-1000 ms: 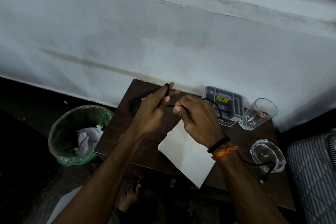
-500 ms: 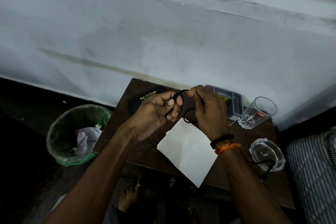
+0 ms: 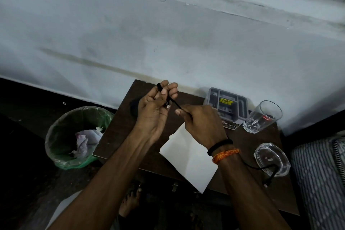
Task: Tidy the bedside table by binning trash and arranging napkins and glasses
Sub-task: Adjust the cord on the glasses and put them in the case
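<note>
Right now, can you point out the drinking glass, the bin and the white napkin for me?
drinking glass (image 3: pixel 262 117): head view, on its clear side wall.
bin (image 3: pixel 56 142): head view, on its green-lined inner wall.
white napkin (image 3: pixel 188 162): head view, on its bare middle.

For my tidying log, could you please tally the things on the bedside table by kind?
Clear glassware: 2, a tall tumbler and a round ashtray
White paper napkin: 1
Grey plastic organiser tray: 1
Black charging cable: 1
Total: 5

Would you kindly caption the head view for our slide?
Both hands, left hand and right hand, wind a thin black cable above the dark wooden bedside table.
</note>
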